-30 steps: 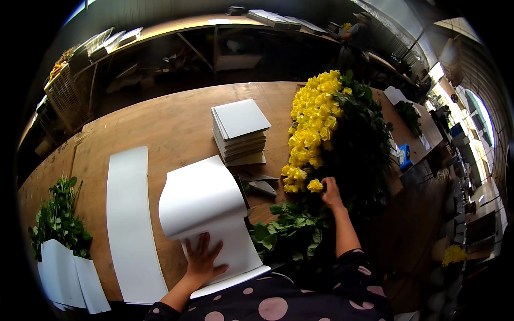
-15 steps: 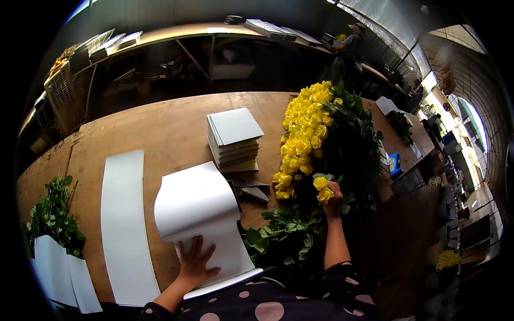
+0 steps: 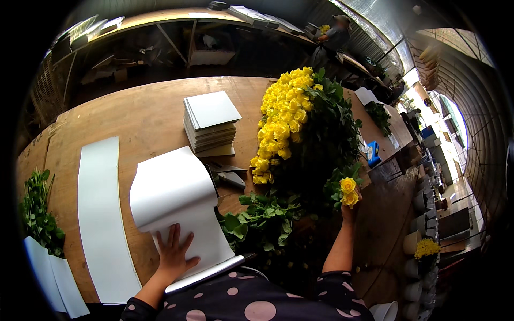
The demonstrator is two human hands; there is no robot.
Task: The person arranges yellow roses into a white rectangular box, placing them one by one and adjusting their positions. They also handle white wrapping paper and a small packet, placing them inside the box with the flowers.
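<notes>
My left hand (image 3: 174,251) lies spread flat on a large white paper sheet (image 3: 168,182), which curls up at its far side. My right hand (image 3: 350,206) is closed round yellow roses (image 3: 348,191), two blooms showing with green leaves beside them; the stems are mostly hidden. To the left of that hand a big heap of yellow roses (image 3: 281,120) lies with blooms to the left and leafy stems to the right. Cut leafy stems (image 3: 265,216) lie between the paper and my right arm. A grey-handled tool (image 3: 231,179) rests just beyond the paper.
A stack of white cardboard sheets (image 3: 213,111) stands mid-table, and a long white board (image 3: 104,214) lies at left. Wrapped greenery (image 3: 40,214) sits at the left edge. A blue object (image 3: 373,153) is on the right. Buckets (image 3: 411,242) line the floor; a person (image 3: 337,35) stands far back.
My right hand has moved right, away from the heap, carrying the roses. My left hand stays flat on the paper. The whole view has shifted a little to the right.
</notes>
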